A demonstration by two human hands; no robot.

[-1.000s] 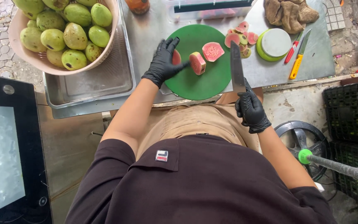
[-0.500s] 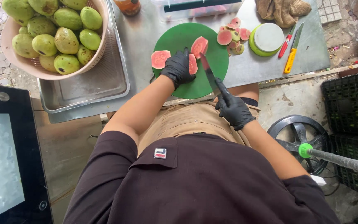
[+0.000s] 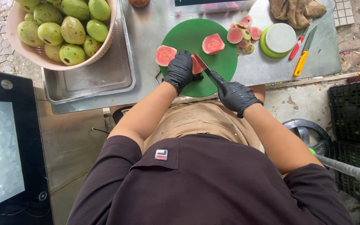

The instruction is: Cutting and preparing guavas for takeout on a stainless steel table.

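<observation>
My left hand (image 3: 181,69), in a black glove, presses a pink-fleshed guava piece (image 3: 196,66) onto the round green cutting board (image 3: 226,66). My right hand (image 3: 235,94), also gloved, grips a knife (image 3: 204,66) whose blade lies against that piece. Two more guava halves lie cut side up: one (image 3: 165,55) at the board's left edge, another (image 3: 213,43) near its top.
A pink bowl (image 3: 42,60) of whole green guavas stands in a steel tray (image 3: 105,77) at the left. Guava end trimmings (image 3: 242,36), a green-and-white lidded container (image 3: 277,40), a peeler and yellow-handled knife (image 3: 303,58) lie right. Black crates (image 3: 353,112) stand on the floor right.
The knife has moved from beside the board onto the guava piece under my left hand. One half now lies at the board's left edge. The camera view shifted.
</observation>
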